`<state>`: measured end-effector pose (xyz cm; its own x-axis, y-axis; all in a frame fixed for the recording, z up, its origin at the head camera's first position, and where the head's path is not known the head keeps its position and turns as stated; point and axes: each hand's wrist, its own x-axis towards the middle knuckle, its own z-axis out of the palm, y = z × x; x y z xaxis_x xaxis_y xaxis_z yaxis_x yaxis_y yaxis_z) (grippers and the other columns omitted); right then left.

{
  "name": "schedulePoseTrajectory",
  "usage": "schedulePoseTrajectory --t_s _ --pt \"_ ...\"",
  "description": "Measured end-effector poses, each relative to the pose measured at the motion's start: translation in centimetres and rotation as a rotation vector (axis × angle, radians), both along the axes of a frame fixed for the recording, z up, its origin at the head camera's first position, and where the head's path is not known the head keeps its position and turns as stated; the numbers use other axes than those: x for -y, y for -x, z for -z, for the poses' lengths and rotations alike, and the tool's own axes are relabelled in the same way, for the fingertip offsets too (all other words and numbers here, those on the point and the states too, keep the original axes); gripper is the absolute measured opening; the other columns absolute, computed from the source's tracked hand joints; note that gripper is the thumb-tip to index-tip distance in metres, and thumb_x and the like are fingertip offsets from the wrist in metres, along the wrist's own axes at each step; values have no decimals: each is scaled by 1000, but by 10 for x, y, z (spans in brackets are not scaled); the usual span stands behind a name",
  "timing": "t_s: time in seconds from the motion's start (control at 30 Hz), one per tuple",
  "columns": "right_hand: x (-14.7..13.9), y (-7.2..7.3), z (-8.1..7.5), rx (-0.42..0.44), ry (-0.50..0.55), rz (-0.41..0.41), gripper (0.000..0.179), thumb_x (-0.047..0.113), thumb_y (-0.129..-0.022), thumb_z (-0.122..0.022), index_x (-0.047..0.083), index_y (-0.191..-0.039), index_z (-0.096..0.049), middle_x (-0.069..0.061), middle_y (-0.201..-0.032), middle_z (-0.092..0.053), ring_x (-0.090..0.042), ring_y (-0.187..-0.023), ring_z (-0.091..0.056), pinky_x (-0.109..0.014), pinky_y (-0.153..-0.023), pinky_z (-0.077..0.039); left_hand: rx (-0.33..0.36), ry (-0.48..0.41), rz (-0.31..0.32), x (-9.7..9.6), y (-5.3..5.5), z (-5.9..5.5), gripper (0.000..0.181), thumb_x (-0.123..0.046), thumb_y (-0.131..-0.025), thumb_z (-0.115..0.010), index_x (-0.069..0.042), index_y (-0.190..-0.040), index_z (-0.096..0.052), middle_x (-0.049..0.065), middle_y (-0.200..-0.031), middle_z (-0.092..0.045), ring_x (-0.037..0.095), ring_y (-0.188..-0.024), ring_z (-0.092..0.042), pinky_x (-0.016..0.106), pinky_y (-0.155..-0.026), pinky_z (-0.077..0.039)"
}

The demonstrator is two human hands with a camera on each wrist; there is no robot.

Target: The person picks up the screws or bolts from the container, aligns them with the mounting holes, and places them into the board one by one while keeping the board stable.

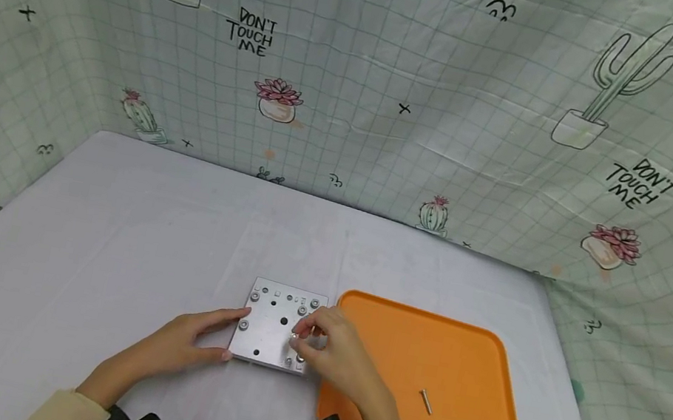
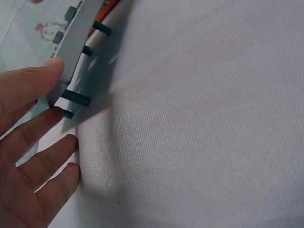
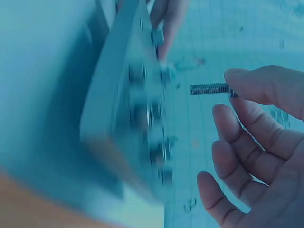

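Observation:
A flat silver metal plate (image 1: 272, 337) with holes and several screws set in it lies on the white table. My left hand (image 1: 178, 341) holds the plate at its left side, thumb by the near corner and forefinger farther up the edge. In the left wrist view, threaded screw ends (image 2: 76, 98) stick out under the plate. Over the plate's right part, my right hand (image 1: 345, 354) pinches a screw (image 3: 209, 89) by its head between thumb and forefinger. The right wrist view shows its threaded end pointing at the plate, apart from it.
An orange tray (image 1: 426, 316) stands right of the plate, close to its edge. One loose screw (image 1: 426, 402) lies in it. Behind the table hangs a curtain (image 1: 357, 93) printed with cacti.

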<state>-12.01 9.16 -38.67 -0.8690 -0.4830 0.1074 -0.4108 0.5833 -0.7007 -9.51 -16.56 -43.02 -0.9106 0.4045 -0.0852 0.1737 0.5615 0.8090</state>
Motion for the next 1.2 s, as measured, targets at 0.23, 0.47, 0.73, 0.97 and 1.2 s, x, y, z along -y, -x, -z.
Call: schedulePoseTrajectory --t_s 0.23,0.47,0.73,0.97,1.2 --pt "24 -7 6 -15 16 -64 7 15 -81 -72 14 -85 -66 5 -78 -59 -12 -80 -52 -19 -72 -47 -32 11 1 0 0 -2 61 -30 -82 -70 -14 -137 -48 12 -139 -48 34 -129 -44 54 -103 -38" --pt "35 -9 17 -32 -6 -75 6 13 -80 -72 13 -85 -68 5 -74 -60 -10 -74 -46 -16 -68 -37 -36 5 -14 -2 0 -3 60 -31 -83 -69 -15 -136 -48 12 -139 -48 34 -130 -43 54 -103 -37" --pt "39 -8 25 -88 -65 -59 4 13 -78 -72 13 -81 -70 6 -70 -59 -6 -68 -44 -16 -67 -33 -53 19 -21 -2 -1 -1 61 -32 -82 -70 -14 -136 -49 12 -139 -49 34 -128 -44 55 -102 -38" --pt "37 -10 27 -112 -105 -55 4 15 -77 -73 14 -80 -71 8 -69 -61 -3 -67 -42 -15 -64 -29 -54 11 -12 -5 -1 1 60 -31 -82 -69 -14 -136 -48 12 -139 -49 34 -129 -43 54 -102 -39" --pt "38 -12 28 -176 -222 -70 5 19 -78 -73 18 -81 -70 10 -77 -62 -4 -74 -45 -20 -70 -33 -78 26 -5 -5 -3 3 62 -32 -82 -70 -13 -136 -48 12 -138 -50 34 -127 -46 51 -100 -41"
